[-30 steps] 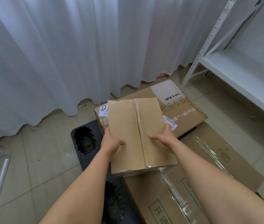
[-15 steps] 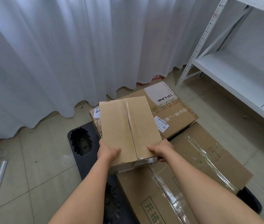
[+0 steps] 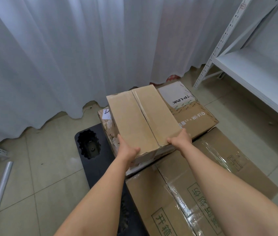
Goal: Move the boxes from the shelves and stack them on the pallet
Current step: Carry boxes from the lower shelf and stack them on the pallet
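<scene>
A plain brown cardboard box [image 3: 141,116] with a taped centre seam lies over a printed TP-LINK box [image 3: 198,116]. My left hand [image 3: 128,149] grips its near left corner, thumb on top. At the near right corner my right hand [image 3: 180,139] grips it the same way. Both boxes are over a black pallet [image 3: 99,160] on the floor. A larger film-wrapped box [image 3: 203,181] with green print lies on the pallet nearer to me. Whether the plain box's near end rests on it I cannot tell.
White curtains [image 3: 66,57] hang behind the pallet. A white metal shelf unit [image 3: 254,68] stands at the right, its visible boards bare. A silver tube [image 3: 2,186] lies on the tiled floor at the left.
The plain box has moved away from me and now lies further over the TP-LINK box, covering its white barcode label. My hands shifted from its sides to its near corners.
</scene>
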